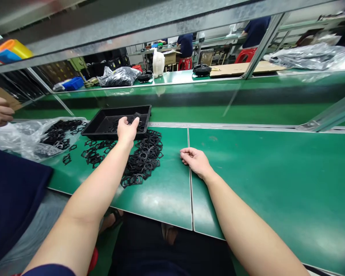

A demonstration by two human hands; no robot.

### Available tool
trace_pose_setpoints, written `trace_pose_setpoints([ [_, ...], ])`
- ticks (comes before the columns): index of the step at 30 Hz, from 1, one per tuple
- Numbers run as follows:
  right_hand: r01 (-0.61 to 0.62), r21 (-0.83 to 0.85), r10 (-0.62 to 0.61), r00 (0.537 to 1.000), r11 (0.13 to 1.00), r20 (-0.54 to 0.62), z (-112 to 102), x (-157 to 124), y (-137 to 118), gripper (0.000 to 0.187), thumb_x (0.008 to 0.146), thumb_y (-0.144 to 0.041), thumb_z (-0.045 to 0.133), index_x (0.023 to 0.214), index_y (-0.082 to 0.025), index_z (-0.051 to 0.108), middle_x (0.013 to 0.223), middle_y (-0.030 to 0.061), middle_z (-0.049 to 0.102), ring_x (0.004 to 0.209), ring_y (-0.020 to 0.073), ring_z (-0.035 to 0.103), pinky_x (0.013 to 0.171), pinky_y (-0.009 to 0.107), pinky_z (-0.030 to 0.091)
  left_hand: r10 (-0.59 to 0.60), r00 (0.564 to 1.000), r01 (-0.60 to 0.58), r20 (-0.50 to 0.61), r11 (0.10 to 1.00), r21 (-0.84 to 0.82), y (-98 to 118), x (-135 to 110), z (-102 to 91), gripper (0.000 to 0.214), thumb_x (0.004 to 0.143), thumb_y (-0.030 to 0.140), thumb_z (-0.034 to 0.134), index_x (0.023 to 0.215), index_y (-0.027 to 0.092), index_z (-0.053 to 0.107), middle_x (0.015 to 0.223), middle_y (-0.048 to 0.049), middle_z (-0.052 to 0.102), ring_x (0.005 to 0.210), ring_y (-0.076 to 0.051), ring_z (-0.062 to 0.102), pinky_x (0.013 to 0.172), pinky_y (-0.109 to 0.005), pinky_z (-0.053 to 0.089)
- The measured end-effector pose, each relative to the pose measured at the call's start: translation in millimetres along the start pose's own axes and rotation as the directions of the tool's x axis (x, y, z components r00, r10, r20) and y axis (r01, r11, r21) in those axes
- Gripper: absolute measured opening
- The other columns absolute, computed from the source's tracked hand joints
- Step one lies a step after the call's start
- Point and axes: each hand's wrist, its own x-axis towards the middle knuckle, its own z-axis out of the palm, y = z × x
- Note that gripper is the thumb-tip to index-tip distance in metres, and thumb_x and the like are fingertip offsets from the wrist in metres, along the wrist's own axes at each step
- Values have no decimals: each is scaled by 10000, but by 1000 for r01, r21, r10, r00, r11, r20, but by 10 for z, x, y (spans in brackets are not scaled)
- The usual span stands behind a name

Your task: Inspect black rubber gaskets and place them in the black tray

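Black ring-shaped parts (145,159) lie heaped on a green worktop (261,172) beside a black tray (99,124), probably for easy reach. The left hand (127,131) is over the tray, fingertips partly hidden; its opening and grip cannot be told. The right hand (197,161) curls loosely closed, nothing showing. No writing is legible.

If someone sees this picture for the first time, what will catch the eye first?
Probably the heap of black ringed parts on the green table, in front of the black tray under the left hand. The orange, yellow and blue object at the upper left may come next.
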Motion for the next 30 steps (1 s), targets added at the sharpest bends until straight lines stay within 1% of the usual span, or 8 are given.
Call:
trace_pose_setpoints([
  [3, 34, -61, -33, 999, 998, 4, -4, 30, 49, 261, 685, -368, 658, 842, -160, 650, 654, 8, 633, 539, 113, 574, 522, 249, 489, 108, 982, -141, 154, 965, 223, -72, -72, -180, 411, 635, 349, 732, 992, 180, 617, 994, -92, 638, 879, -204, 598, 853, -355, 451],
  [6, 65, -118, -63, 998, 991, 15, -8, 57, 97, 257, 697, -366, 635, 853, -163, 655, 660, 8, 634, 542, 116, 571, 529, 254, 488, 197, 788, -464, 584, 813, 352, -108, -358, -196, 259, 682, 357, 693, 891, 204, 684, 865, -74, 653, 810, -212, 594, 839, -358, 444],
  [9, 81, -154, -78, 997, 985, 25, -11, 69, 123, 260, 713, -371, 611, 864, -163, 653, 664, 9, 633, 546, 119, 570, 536, 258, 485, 172, 633, -708, 754, 522, 476, -114, -605, -77, 310, 720, 432, 650, 910, 193, 699, 885, -111, 639, 887, -257, 574, 849, -366, 432],
  [11, 80, -183, -77, 997, 980, 24, -13, 67, 123, 255, 721, -366, 598, 869, -165, 651, 673, 12, 637, 556, 123, 575, 553, 263, 488, 88, 642, -729, 761, 378, 571, -115, -689, 17, 329, 752, 445, 609, 919, 177, 699, 877, -119, 635, 895, -260, 575, 834, -355, 439],
  [14, 81, -233, -80, 997, 969, 16, -15, 53, 105, 233, 730, -345, 583, 869, -171, 654, 687, 20, 648, 588, 129, 588, 586, 265, 493, 12, 682, -697, 731, 313, 646, -99, -714, 97, 252, 810, 345, 539, 936, 201, 702, 887, -89, 657, 902, -231, 593, 822, -319, 446],
  [23, 208, -115, -195, 974, 971, 115, 87, -59, -11, 387, 759, -347, 601, 1104, -175, 573, 798, 22, 638, 554, 107, 563, 558, 264, 495, -21, 801, -415, 599, 702, 579, 99, -775, 126, 349, 752, 361, 617, 1066, 218, 668, 772, -2, 701, 709, -156, 620, 702, -268, 452],
  [26, 447, -186, -422, 892, 875, 160, 130, -129, -99, 427, 752, -285, 638, 1165, -212, 560, 1008, 63, 616, 629, 109, 579, 598, 272, 508, -132, 803, -220, 582, 841, 494, 107, -865, 200, 425, 706, 362, 663, 1089, 181, 641, 715, -5, 677, 609, -126, 580, 582, -237, 427],
  [30, 631, -382, -595, 772, 676, 223, 136, -178, -180, 144, 831, -256, 571, 932, -220, 667, 903, 58, 665, 817, 173, 619, 768, 314, 498, -281, 748, 66, 601, 933, 354, 134, -987, 274, 373, 683, 337, 687, 993, 135, 642, 655, -11, 635, 472, -80, 480, 461, -208, 368],
])
